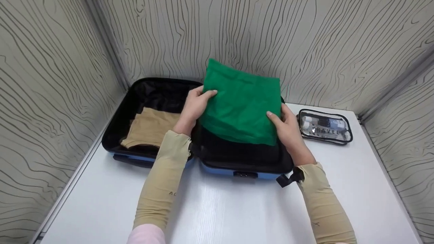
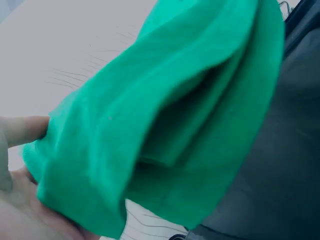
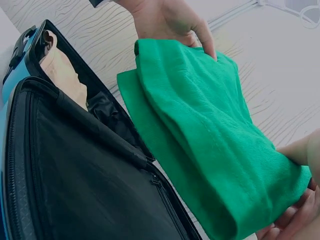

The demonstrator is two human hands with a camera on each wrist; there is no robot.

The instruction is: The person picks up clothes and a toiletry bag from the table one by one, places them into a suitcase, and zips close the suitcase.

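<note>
A folded green cloth garment point(image 1: 242, 103) is held up over the right half of an open blue suitcase point(image 1: 244, 157) with a black lining. My left hand point(image 1: 196, 105) grips its left edge, thumb on top and fingers beneath. At the opposite edge my right hand point(image 1: 288, 128) pinches it the same way. In the left wrist view, loose layers of the green garment point(image 2: 165, 120) hang apart along one side. The right wrist view shows the garment point(image 3: 200, 130) clear of the black lining point(image 3: 95, 175). Folded tan clothing point(image 1: 152, 127) lies in the suitcase's left half.
To the right of the suitcase, a clear zip pouch point(image 1: 325, 127) marked TRAVEL holds several small bottles. A black strap point(image 1: 290, 178) is by my right wrist. The white table point(image 1: 217, 210) stands against wood-patterned panels point(image 1: 257, 37) behind and at both sides.
</note>
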